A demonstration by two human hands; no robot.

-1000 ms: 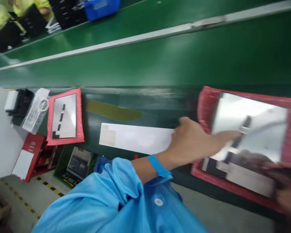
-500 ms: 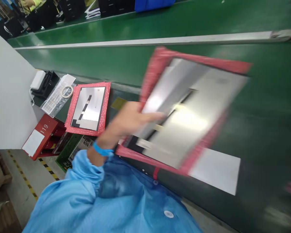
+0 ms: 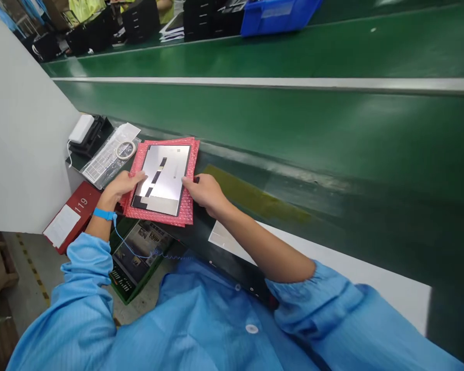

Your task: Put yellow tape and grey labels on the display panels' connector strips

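A flat display panel (image 3: 170,175) with a silvery back and a dark strip across it lies on pink bubble wrap (image 3: 158,216). More pink wrap shows under its edges, so it seems to rest on a stack. My left hand (image 3: 126,184) grips the left edge, thumb on top of the panel. On the opposite edge my right hand (image 3: 206,195) is closed, its thumb on the panel's rim; a small dark spot shows by its fingers. The fingers under the wrap are hidden. A blue wrist strap with a coiled cord circles my left wrist.
A tape roll (image 3: 126,150) lies on bagged label sheets (image 3: 108,159), near a white box on a black stand (image 3: 90,139). Below are a red box (image 3: 71,216) and a green crate (image 3: 139,281). A white sheet (image 3: 390,288) lies right; a blue bin (image 3: 280,18) stands behind.
The panel on pink wrap that my left hand held in the air moved left and down onto the stack. My right hand came into view and now grips its right edge.
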